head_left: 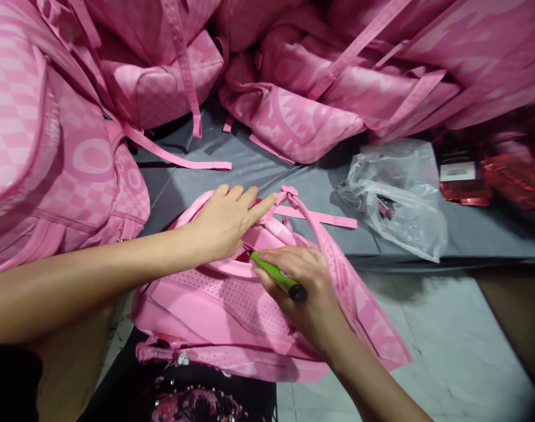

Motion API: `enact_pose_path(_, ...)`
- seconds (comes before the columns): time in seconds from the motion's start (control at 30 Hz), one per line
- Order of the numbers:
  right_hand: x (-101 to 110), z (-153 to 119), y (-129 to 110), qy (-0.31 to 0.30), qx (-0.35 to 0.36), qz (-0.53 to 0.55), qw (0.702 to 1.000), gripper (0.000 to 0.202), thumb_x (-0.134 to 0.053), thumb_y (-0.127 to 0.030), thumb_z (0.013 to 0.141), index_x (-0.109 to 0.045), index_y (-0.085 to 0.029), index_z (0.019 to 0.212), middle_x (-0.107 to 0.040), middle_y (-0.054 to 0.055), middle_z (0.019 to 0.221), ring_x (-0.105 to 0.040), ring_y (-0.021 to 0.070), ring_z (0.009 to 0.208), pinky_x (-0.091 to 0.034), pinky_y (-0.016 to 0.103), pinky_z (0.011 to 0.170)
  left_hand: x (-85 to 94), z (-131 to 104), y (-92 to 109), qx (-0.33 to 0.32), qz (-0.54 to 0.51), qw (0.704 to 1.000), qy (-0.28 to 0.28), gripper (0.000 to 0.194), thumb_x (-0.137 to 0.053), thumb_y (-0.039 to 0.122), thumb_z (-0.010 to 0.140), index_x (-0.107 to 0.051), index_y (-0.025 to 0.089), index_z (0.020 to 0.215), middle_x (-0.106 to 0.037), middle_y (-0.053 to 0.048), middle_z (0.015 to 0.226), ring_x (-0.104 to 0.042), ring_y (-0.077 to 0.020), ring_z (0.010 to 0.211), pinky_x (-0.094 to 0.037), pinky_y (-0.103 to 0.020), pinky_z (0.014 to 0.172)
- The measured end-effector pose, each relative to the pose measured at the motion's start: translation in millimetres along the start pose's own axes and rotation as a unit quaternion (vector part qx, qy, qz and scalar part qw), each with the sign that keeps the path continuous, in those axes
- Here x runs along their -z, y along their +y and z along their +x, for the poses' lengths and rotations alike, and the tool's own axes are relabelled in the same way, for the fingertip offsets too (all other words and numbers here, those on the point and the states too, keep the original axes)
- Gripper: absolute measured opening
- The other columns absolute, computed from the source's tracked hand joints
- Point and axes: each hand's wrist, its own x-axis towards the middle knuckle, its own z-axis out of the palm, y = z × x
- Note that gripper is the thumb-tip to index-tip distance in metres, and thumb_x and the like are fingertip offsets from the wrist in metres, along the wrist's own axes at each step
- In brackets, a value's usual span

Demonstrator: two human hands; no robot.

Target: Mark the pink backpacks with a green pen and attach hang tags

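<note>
A pink backpack (232, 305) lies across my lap and against the table edge, its dotted back panel and straps facing up. My left hand (227, 220) rests on its top part, fingers spread, the forefinger reaching toward the strap knot. In my right hand (302, 275) is a slim green pen-like tool (274, 272) with a black rear end; its thin tip points at the bag's top near my left hand. The exact kind of tool does not show. One padded shoulder strap (322, 234) loops up to the right of my hands.
Pink checkered backpacks (85, 152) stand at left, with more pink bags (294, 117) along the back. On the dark grey table (267, 176) lie a clear plastic bag (397, 199) and red shiny packets (465, 187) at right. Pale floor tiles (447, 340) show below.
</note>
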Motion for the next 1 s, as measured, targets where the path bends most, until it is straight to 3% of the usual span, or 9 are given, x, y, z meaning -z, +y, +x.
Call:
enact_pose_path(0.43, -41, -10, -14, 0.160, -0.061, -0.002, 0.985, 0.013, -0.073, -0.026, 0.084, -0.067, -0.026, 0.095, -0.075, 0.001, 0.092, -0.067, 0.0221, 0.091, -0.041, 0.045, 0.090, -0.8, -1, 0, 0.025, -0.001, 1.000, 0.010, 0.083, -0.058, 0.029, 0.085, -0.016, 0.017, 0.156, -0.037, -0.016, 0.151, -0.045, -0.0333, 0.122, -0.035, -0.042, 0.092)
enact_pose_path(0.87, -49, -10, -20, 0.203, -0.068, -0.072, 0.974, 0.012, -0.073, -0.025, 0.084, -0.067, -0.025, 0.095, -0.074, 0.000, 0.091, -0.064, 0.0230, 0.099, -0.039, 0.047, 0.096, 0.0, -2, -1, 0.025, -0.009, 1.000, -0.010, 0.087, -0.061, 0.029, 0.084, -0.014, 0.018, 0.156, -0.030, -0.017, 0.156, -0.043, -0.0335, 0.126, -0.036, -0.042, 0.094)
enact_pose_path(1.0, -50, -9, -21, 0.194, -0.062, -0.033, 0.978, 0.012, -0.071, -0.025, 0.084, -0.066, -0.025, 0.094, -0.074, 0.000, 0.091, -0.064, 0.0227, 0.098, -0.042, 0.045, 0.094, -0.5, -3, -2, 0.021, -0.001, 1.000, -0.005, 0.089, -0.062, 0.031, 0.084, -0.013, 0.016, 0.156, -0.030, -0.018, 0.156, -0.042, -0.0343, 0.127, -0.036, -0.042, 0.095)
